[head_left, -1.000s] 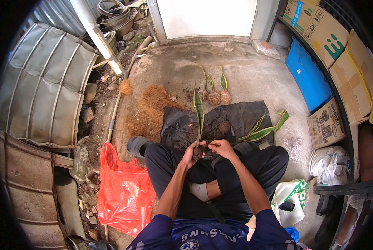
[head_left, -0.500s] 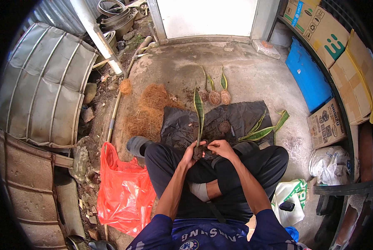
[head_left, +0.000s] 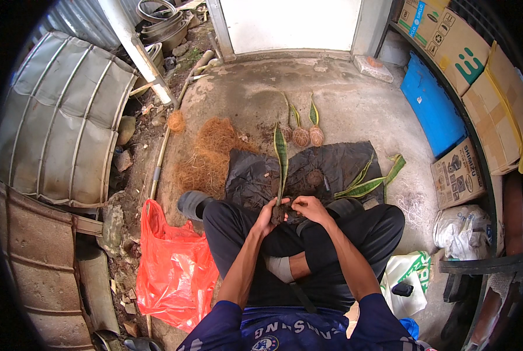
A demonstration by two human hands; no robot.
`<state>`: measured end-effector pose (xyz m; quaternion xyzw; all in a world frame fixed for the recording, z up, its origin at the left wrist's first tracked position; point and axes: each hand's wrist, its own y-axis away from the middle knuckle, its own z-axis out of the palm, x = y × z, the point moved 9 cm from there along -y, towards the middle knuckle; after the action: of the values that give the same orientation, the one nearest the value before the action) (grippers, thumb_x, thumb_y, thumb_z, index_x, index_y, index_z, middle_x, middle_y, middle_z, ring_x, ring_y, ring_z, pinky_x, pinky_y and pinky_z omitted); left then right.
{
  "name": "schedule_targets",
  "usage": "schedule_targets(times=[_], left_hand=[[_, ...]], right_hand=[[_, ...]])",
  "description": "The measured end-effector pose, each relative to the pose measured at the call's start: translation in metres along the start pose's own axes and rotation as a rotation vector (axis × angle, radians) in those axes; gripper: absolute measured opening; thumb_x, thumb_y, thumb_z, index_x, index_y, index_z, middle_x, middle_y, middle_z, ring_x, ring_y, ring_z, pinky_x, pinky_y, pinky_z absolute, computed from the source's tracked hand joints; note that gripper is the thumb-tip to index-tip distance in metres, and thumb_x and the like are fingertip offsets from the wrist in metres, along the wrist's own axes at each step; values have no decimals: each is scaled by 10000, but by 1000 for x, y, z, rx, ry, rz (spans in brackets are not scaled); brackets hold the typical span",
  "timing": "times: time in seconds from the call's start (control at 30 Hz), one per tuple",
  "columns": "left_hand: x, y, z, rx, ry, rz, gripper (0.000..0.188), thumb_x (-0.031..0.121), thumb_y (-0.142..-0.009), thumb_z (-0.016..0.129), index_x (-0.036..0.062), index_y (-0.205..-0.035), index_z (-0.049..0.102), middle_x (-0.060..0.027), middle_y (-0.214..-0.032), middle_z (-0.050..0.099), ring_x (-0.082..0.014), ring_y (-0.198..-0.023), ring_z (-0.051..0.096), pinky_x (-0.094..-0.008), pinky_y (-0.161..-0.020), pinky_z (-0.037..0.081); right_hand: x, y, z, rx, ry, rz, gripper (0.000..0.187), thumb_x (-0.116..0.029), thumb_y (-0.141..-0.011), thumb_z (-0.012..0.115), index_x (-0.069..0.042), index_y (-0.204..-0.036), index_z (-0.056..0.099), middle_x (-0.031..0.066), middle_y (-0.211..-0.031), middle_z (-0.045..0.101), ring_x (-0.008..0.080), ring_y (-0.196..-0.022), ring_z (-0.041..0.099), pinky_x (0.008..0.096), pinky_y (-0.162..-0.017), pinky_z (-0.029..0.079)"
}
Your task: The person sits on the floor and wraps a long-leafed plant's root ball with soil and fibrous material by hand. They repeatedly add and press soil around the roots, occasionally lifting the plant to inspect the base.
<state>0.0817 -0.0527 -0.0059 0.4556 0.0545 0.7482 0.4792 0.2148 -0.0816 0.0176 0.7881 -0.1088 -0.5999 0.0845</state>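
Your left hand (head_left: 265, 215) wraps the dark root ball (head_left: 278, 214) of the upright snake plant cutting (head_left: 281, 155) over your lap; your right hand (head_left: 310, 206) pinches beside it. Squeeze hard and soil may crumble onto the black sheet (head_left: 337, 167) — bare concrete (head_left: 343, 111) ahead offers room.

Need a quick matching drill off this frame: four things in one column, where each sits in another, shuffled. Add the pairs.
Things:
1. plastic bag
2. coconut fibre pile
3. cut leaves
4. long-leaf plant

Places:
A. right end of the black sheet
B. held between left hand and right hand
C. on the ground by the person's left knee
D. on the concrete, left of the black sheet

Pairs: 1-C, 2-D, 3-A, 4-B
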Motion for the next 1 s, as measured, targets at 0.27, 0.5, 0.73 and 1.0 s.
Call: schedule_targets(times=[0.27,0.5,0.73,1.0], left_hand=[[-2,-4,-7,18,26,13,498,360,-1045,271,15,-1262,557,-86,-858,637,-166,-669,613,-298,-644,536],[1,2,6,-57,-21,6,490,359,-1043,291,7,-1277,539,-86,-889,634,-166,-693,612,-310,-665,534],[0,-1,0,-61,-22,22,502,386,-1037,301,20,-1307,513,-82,-914,620,-168,-714,608,-321,-696,528],[1,-3,-6,-9,27,41,488,378,-1036,310,30,-1300,525,-79,-916,622,-170,-706,614,-313,-674,539]], right_hand=[[-4,2,1,-3,28,38,170,-163,-873,664,-8,-935,692,48,-792,673,112,-691,617,286,-644,491],[-4,4,2,-26,21,65,189,-208,-870,699,-24,-906,721,21,-688,650,77,-621,572,254,-562,435],[-1,3,5,-54,-19,59,177,-199,-878,692,-25,-894,719,9,-667,637,67,-601,546,244,-540,416],[3,6,-10,66,184,167,194,-181,-881,674,-7,-958,715,99,-813,714,166,-697,673,310,-634,505]])
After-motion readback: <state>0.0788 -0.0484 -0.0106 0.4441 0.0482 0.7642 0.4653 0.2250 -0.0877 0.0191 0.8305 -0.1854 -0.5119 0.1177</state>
